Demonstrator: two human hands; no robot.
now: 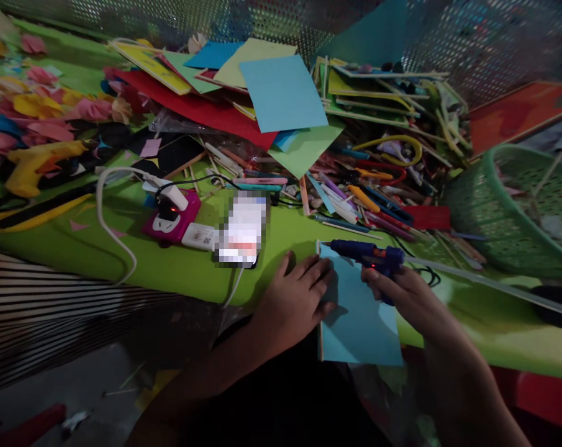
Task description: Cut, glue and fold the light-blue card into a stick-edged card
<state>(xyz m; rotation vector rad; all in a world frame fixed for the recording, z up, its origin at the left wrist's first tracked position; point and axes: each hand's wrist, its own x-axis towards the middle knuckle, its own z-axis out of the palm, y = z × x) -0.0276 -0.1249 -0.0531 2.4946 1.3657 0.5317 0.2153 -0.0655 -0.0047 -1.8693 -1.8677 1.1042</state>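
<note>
A sheet of light blue paper lies at the near edge of the green table, with a thin wooden stick along its left side. My left hand rests on the paper's left edge, fingers stretched out and slightly spread. Wrapped in my right hand is a dark blue hot glue gun. Its nozzle points left at the top left corner of the paper, close to the stick. A red light glows on its body, and a long clear glue stick sticks out behind it.
A phone lies left of my hands, beside a pink power adapter with cables. Coloured paper, pens and scissors heap up behind. A green basket stands right; a yellow glue gun and paper flowers lie left.
</note>
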